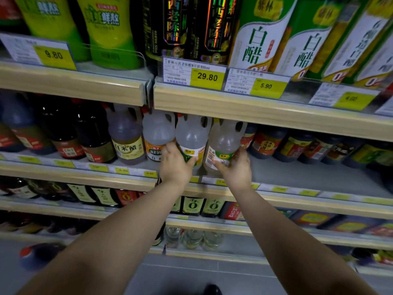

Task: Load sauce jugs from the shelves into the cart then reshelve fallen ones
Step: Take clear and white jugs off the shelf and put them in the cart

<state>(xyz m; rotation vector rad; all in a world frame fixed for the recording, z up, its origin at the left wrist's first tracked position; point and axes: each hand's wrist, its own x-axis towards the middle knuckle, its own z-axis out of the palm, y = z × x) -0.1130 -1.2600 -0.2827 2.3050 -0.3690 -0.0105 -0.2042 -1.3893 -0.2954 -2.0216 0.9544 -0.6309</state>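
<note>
Clasping clear vinegar jug (192, 137) in left grip (175, 167), paler jug (224, 139) in right grip (236, 169), low down, likely to lift both.

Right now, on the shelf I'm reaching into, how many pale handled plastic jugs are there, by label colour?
Pale plastic jug with yellow label: 1
Pale plastic jug with orange label: 1
Pale plastic jugs with green-and-white label: 2
Total: 4

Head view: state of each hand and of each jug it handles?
Left hand, gripping the left clear jug at its label.
Right hand, gripping the right clear jug at its label.
Left clear jug, standing on the shelf.
Right clear jug, standing on the shelf.
</note>
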